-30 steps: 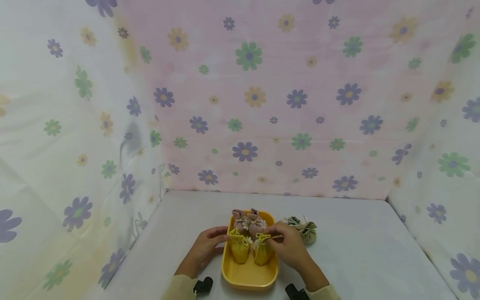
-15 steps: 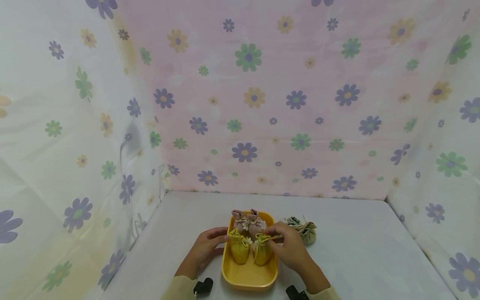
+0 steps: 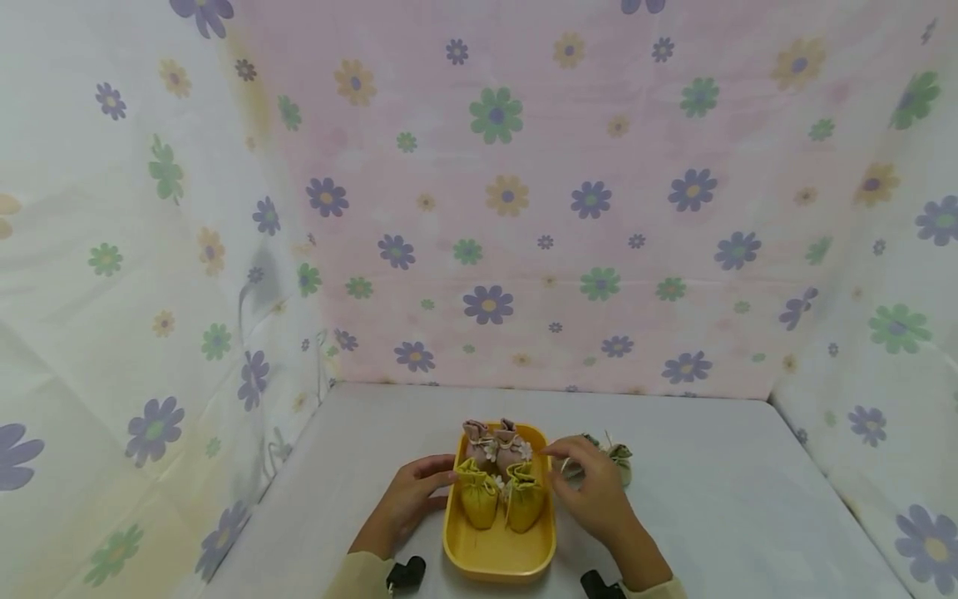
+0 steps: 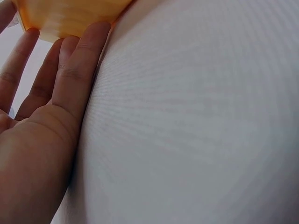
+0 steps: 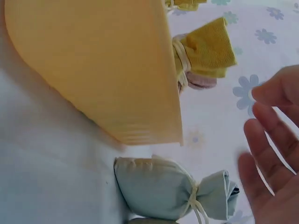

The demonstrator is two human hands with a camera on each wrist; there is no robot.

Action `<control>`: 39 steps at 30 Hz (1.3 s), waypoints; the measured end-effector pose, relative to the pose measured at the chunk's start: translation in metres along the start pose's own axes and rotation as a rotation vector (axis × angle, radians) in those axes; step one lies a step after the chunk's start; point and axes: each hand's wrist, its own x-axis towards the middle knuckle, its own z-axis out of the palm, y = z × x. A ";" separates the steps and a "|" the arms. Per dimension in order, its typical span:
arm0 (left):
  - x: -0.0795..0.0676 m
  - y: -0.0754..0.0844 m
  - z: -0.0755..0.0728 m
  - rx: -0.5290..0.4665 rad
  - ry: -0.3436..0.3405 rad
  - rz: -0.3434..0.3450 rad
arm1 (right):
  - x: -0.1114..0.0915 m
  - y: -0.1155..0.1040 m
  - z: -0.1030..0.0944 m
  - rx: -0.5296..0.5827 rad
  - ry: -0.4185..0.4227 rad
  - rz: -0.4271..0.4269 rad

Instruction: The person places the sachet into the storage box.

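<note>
My left hand [image 3: 410,497] rests against the left side of a yellow tray [image 3: 499,567], its extended fingers touching the wall in the left wrist view. Two yellow drawstring pouches [image 3: 526,507] stand side by side inside. Behind them are two dusty-pink pouches [image 3: 511,452] with small white flowers. Just off the tray's right rim is my right hand [image 3: 596,492], fingers loosely bent and holding nothing. In the right wrist view, a gap separates it from the tied neck of a yellow pouch [image 5: 205,49].
Right of the tray, a pale blue-green pouch [image 5: 156,186] lies on the white table [image 3: 718,499]. A green pouch [image 3: 623,467] beside it is partly hidden by my right hand. Flowered cloth [image 3: 539,333] encloses the back and sides.
My right hand has let go of the right yellow pouch's neck and moved slightly right, outside the rim. The left hand and tray have stayed put.
</note>
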 end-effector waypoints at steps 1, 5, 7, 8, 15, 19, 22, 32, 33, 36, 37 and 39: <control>0.000 0.000 0.000 0.001 0.002 -0.001 | 0.000 0.001 -0.001 -0.026 0.025 -0.022; 0.001 -0.001 -0.001 -0.001 0.001 0.003 | 0.003 0.004 -0.006 -0.120 0.097 -0.060; 0.002 -0.001 -0.002 0.000 -0.003 0.006 | 0.003 0.006 -0.008 -0.151 0.126 -0.060; 0.002 -0.001 -0.002 -0.002 -0.006 0.007 | 0.004 0.007 -0.009 -0.172 0.141 -0.062; 0.002 -0.002 -0.003 -0.008 -0.005 0.011 | 0.003 0.021 -0.011 -0.253 0.203 -0.014; 0.001 -0.002 -0.003 -0.009 0.006 0.003 | 0.001 0.028 -0.012 -0.295 0.182 0.052; 0.001 -0.002 -0.003 -0.004 0.010 0.000 | 0.000 0.032 -0.011 -0.308 0.167 0.102; -0.001 0.001 -0.003 -0.004 -0.001 0.005 | -0.001 0.041 -0.009 -0.355 0.131 0.265; -0.002 0.001 -0.003 -0.006 -0.002 0.002 | -0.001 0.042 -0.008 -0.362 0.130 0.278; -0.001 0.000 -0.003 -0.012 -0.016 0.009 | 0.000 0.045 -0.007 -0.384 0.126 0.321; -0.001 0.000 -0.003 -0.017 -0.024 0.013 | 0.000 0.045 -0.006 -0.389 0.125 0.334; -0.001 -0.002 -0.003 -0.023 -0.038 0.026 | 0.001 0.045 -0.006 -0.393 0.122 0.354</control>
